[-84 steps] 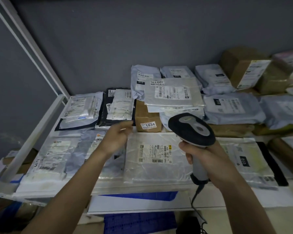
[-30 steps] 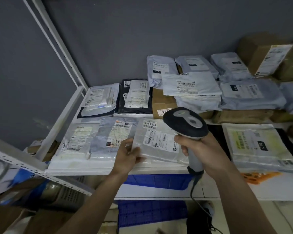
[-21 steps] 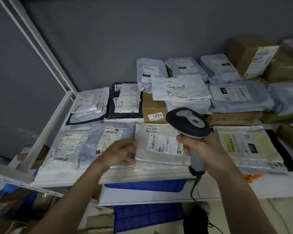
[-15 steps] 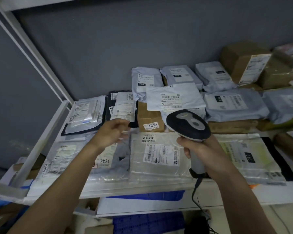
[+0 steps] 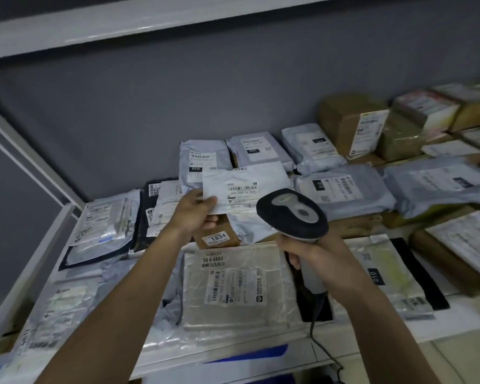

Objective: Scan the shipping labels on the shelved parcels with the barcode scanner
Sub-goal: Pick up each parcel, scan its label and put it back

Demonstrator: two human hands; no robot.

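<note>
The barcode scanner [image 5: 291, 214] sits gripped in my right hand [image 5: 313, 253], head toward the white mailer [image 5: 247, 187] whose corner my left hand [image 5: 194, 214] pinches.

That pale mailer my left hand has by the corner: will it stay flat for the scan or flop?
Probably flops some: the mailer looks like thin, wrinkled plastic film, and the left hand pinches only its near-left corner. Likely light, since that pinch lifts its edge. Its label could bow; the scanner may want it flatter.
</note>
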